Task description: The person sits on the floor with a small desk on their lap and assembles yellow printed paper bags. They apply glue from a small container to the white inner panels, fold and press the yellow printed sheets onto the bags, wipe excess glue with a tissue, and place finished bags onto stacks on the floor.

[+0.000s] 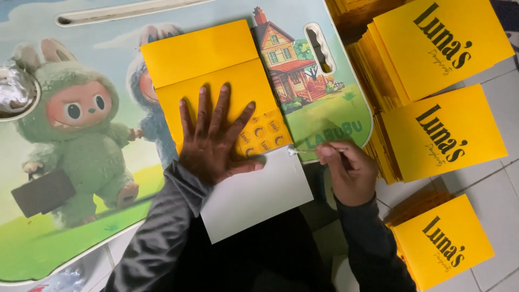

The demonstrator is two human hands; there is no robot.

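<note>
- Leftmost, a shiny round metal object (pixel 15 91) sat at the left edge of the printed play table (pixel 81 227); the table's picture showed a green furry cartoon figure with a small dark case, a bluish figure behind it, and a red-roofed house farther right.
- Then the left hand (pixel 213 141) lay flat with fingers spread, palm down on the yellow folded card (pixel 216 70), gripping nothing; the thumb pointed right toward a patterned patch at the card's near right corner.
- The yellow folded card rested on the table, about at its middle; a folded flap covered its far part; its near part, a plain white panel (pixel 254 203), hung past the table's near edge over the dark sleeves.
- Just right of that panel's far corner, the right hand (pixel 348 172) was closed in a pinch on a thin stick (pixel 319 150); the stick's tip reached left to touch the corner where the white panel met the yellow.
- Rightward, on the tiled floor (pixel 500 178), stood stacks of matching yellow cards: one far stack (pixel 432 51), one middle stack (pixel 438 135) just beside the table's right edge, one near stack (pixel 440 243); each top card bore dark lettering.
</note>
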